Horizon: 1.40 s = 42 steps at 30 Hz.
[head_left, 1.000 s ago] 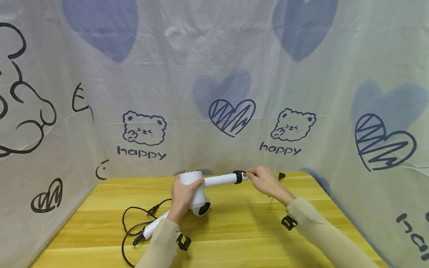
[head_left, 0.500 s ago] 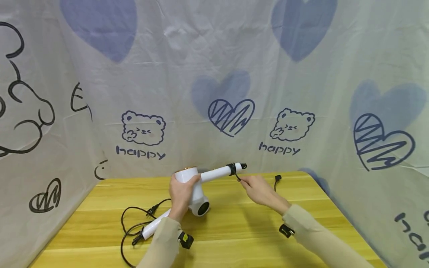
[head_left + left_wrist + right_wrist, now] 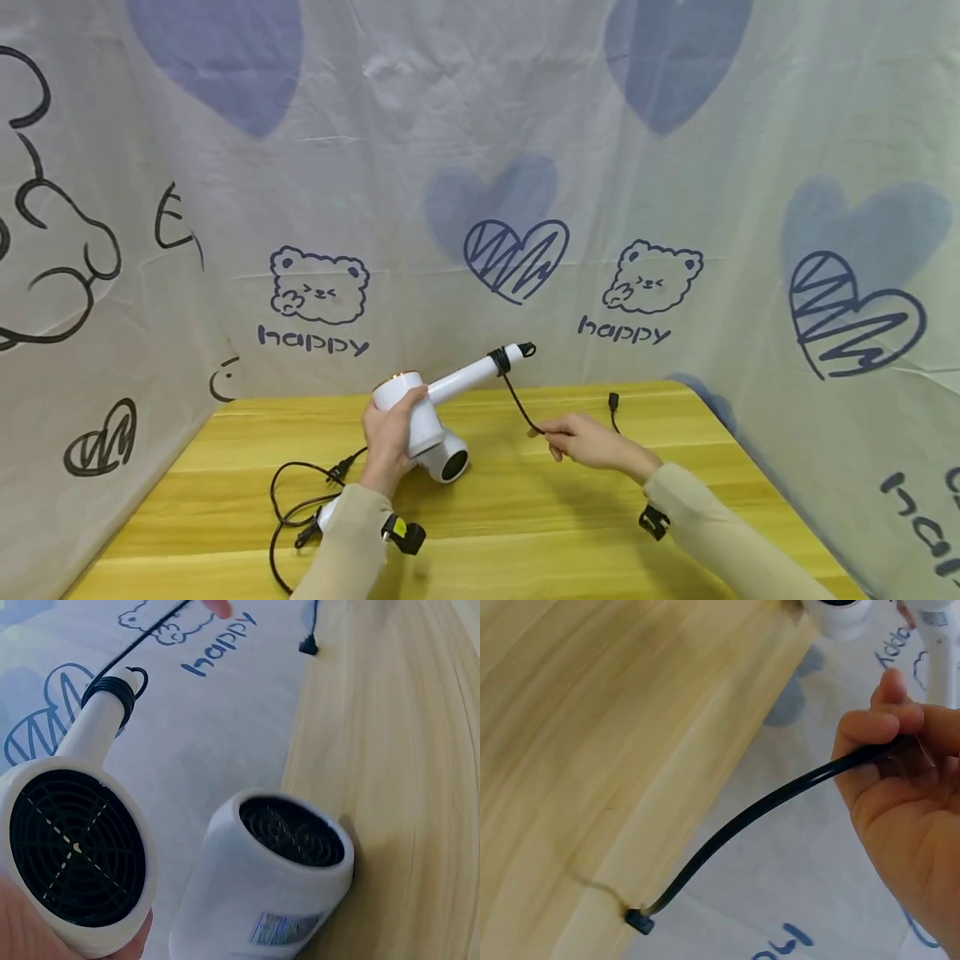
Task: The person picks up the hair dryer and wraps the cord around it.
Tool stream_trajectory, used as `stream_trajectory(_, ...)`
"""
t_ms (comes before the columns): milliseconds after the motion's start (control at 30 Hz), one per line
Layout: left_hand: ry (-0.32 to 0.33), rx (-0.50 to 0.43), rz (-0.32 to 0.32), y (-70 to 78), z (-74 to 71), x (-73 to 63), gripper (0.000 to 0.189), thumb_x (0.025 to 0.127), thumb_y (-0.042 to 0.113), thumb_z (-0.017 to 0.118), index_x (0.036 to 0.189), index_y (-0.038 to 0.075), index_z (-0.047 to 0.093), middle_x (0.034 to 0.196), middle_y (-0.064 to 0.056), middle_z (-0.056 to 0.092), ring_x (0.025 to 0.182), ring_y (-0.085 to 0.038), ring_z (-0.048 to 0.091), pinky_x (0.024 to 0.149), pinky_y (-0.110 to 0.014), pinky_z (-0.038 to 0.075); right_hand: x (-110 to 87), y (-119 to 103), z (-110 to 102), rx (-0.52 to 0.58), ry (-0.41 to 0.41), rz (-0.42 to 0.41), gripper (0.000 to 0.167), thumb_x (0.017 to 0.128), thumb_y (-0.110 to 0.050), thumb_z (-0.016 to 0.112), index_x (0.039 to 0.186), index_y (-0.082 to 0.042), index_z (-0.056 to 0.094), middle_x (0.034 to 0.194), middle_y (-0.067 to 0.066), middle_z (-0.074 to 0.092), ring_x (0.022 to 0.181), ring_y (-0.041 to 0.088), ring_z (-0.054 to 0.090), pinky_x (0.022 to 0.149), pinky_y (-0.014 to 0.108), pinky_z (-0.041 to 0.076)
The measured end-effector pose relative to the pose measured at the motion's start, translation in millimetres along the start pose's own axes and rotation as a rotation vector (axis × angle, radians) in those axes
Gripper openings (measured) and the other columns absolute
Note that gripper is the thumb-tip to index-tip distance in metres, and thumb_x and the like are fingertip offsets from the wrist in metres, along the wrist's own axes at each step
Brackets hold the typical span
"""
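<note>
My left hand (image 3: 385, 440) grips a white hair dryer (image 3: 462, 377) round its body, its handle pointing up and to the right. Black cord (image 3: 517, 400) is wound several times near the handle's end and runs down to my right hand (image 3: 592, 440), which pinches it between thumb and fingers. Beyond that hand the cord's free end leads to a black plug (image 3: 639, 921). A second white hair dryer (image 3: 247, 900) lies on the table just below the held one; my left forearm hides part of its handle.
The second dryer's black cord (image 3: 274, 492) lies looped at the left, with its plug (image 3: 341, 470) on the wooden table (image 3: 525, 533). A printed cloth (image 3: 420, 208) hangs behind the table and along both sides.
The held dryer has tilted, its handle end rising and moving left. My right hand has gone from the handle's end down and away, drawing out a length of cord.
</note>
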<state>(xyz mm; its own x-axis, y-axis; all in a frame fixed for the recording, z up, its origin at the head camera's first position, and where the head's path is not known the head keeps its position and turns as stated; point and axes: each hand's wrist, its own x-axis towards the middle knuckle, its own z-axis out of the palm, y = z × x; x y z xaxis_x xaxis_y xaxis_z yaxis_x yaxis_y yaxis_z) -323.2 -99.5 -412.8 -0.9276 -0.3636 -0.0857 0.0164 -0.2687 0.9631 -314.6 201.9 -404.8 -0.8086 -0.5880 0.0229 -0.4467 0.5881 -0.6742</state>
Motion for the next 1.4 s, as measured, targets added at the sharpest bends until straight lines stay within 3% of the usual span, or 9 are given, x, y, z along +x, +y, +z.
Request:
stream_trajectory(233, -0.041, -0.009, -0.050, -0.3, 2.1, -1.2, 0.073, 0.078, 0.032, 0.080, 0.133, 0.004, 0.043, 0.119, -0.014, 0.055, 0.090, -0.024, 0.061, 0.073, -0.035, 0.057, 0.1, 22, 5, 0.184, -0.116, 0.032, 0.033, 0.106, -0.008, 0.037, 0.128, -0.001, 0.061, 0.085, 0.026, 0.062, 0.056, 0.010, 0.043, 0.050, 0.022, 0.038)
stream_trajectory(367, -0.069, -0.037, -0.060, -1.5, 3.1, -2.3, 0.071, 0.078, 0.031, 0.080, 0.132, 0.002, 0.043, 0.112, -0.014, 0.058, 0.083, -0.020, 0.064, 0.072, -0.034, 0.057, 0.6, 34, -2, 0.165, -0.116, 0.078, 0.031, 0.106, -0.015, 0.041, 0.118, -0.003, 0.067, 0.078, 0.018, 0.063, 0.051, 0.009, 0.036, 0.046, 0.021, 0.033)
stream_trajectory(533, -0.101, -0.043, -0.087, -2.1, -0.1, -1.9, 0.070, 0.079, 0.032, 0.080, 0.131, 0.001, 0.044, 0.102, -0.011, 0.062, 0.076, -0.018, 0.065, 0.070, -0.034, 0.058, 2.9, 46, -21, 0.034, -0.033, 0.201, 0.033, 0.101, -0.030, 0.054, 0.088, -0.010, 0.076, 0.057, -0.001, 0.054, 0.050, 0.009, 0.033, 0.050, 0.022, 0.028)
stream_trajectory(633, -0.132, -0.036, -0.100, -1.6, -0.3, -2.4, 0.072, 0.079, 0.034, 0.080, 0.131, 0.001, 0.043, 0.099, -0.009, 0.063, 0.076, -0.018, 0.066, 0.070, -0.034, 0.058, 5.6, 49, -30, 0.013, 0.032, 0.255, 0.034, 0.097, -0.036, 0.060, 0.077, -0.014, 0.076, 0.051, -0.002, 0.047, 0.048, 0.009, 0.029, 0.050, 0.023, 0.024)
stream_trajectory(767, -0.175, -0.031, -0.118, -1.2, 2.8, -4.5, 0.071, 0.078, 0.036, 0.080, 0.127, 0.000, 0.044, 0.093, -0.007, 0.065, 0.074, -0.018, 0.066, 0.069, -0.033, 0.057, 9.1, 49, -33, 0.022, 0.067, 0.300, 0.032, 0.094, -0.038, 0.064, 0.075, -0.015, 0.077, 0.050, -0.002, 0.046, 0.044, 0.008, 0.020, 0.045, 0.021, 0.019)
stream_trajectory(967, -0.229, -0.025, -0.151, -3.6, 7.3, -6.0, 0.065, 0.079, 0.036, 0.078, 0.123, -0.002, 0.048, 0.085, -0.006, 0.066, 0.070, -0.020, 0.067, 0.066, -0.034, 0.057, 11.1, 46, -26, 0.015, 0.133, 0.398, 0.039, 0.090, -0.041, 0.068, 0.064, -0.012, 0.072, 0.046, -0.005, 0.040, 0.043, 0.008, 0.020, 0.041, 0.021, 0.017)
stream_trajectory(1167, -0.292, 0.034, -0.175, -4.2, 6.9, -6.1, 0.066, 0.080, 0.038, 0.076, 0.127, -0.001, 0.048, 0.092, -0.007, 0.065, 0.075, -0.019, 0.066, 0.068, -0.033, 0.057, 15.0, 49, -32, 0.002, 0.256, 0.446, 0.045, 0.089, -0.046, 0.068, 0.059, -0.012, 0.067, 0.047, -0.008, 0.030, 0.046, 0.009, 0.022, 0.045, 0.023, 0.020)
stream_trajectory(1300, -0.355, 0.070, -0.206, -5.7, 3.7, -6.2, 0.066, 0.082, 0.039, 0.073, 0.129, 0.001, 0.048, 0.097, -0.008, 0.064, 0.079, -0.020, 0.066, 0.071, -0.035, 0.058, 19.1, 47, -41, -0.014, 0.307, 0.448, 0.046, 0.087, -0.050, 0.068, 0.062, -0.012, 0.065, 0.049, -0.007, 0.031, 0.048, 0.010, 0.022, 0.045, 0.023, 0.020)
stream_trajectory(1400, -0.411, 0.086, -0.239, -7.0, 1.3, -5.7, 0.068, 0.083, 0.042, 0.072, 0.131, 0.002, 0.046, 0.099, -0.009, 0.064, 0.080, -0.021, 0.067, 0.073, -0.036, 0.058, 20.5, 41, -47, -0.051, 0.344, 0.397, 0.039, 0.090, -0.039, 0.067, 0.066, -0.008, 0.067, 0.054, -0.004, 0.041, 0.050, 0.011, 0.025, 0.047, 0.024, 0.023)
